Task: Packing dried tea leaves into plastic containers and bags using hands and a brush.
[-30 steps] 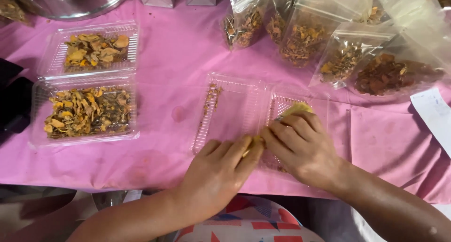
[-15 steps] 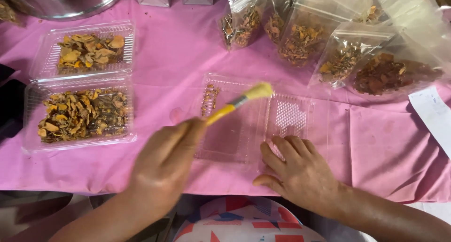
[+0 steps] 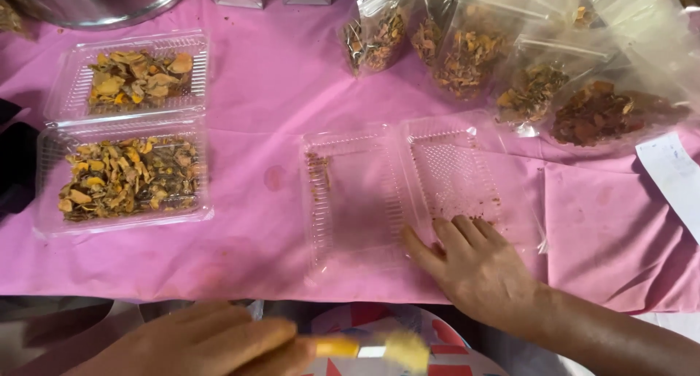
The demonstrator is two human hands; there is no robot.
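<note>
Trays of clear hinged plastic filled with dried yellow-brown flakes (image 3: 124, 172) lie open at the far left of the bench covered in pink cloth (image 3: 270, 77), well beyond and left of the left hand's fingers. Left hand (image 3: 197, 343) sits at the bottom edge, below the bench, its fingers curled together and clamped on a small yellow-handled brush with pale bristles (image 3: 375, 349), whose blurred bristle end points right of the fingertips. Between the two hands, beyond them, an empty clear hinged plastic tray (image 3: 397, 186) lies open, with brown crumbs along its left wall. Right hand (image 3: 477, 266) lies flat with fingers (image 3: 448, 234) spread apart, their tips touching the near edge of that tray's right half. Clear plastic bags of dried orange and reddish flakes (image 3: 525, 70) lie well beyond these fingers, to the right.
</note>
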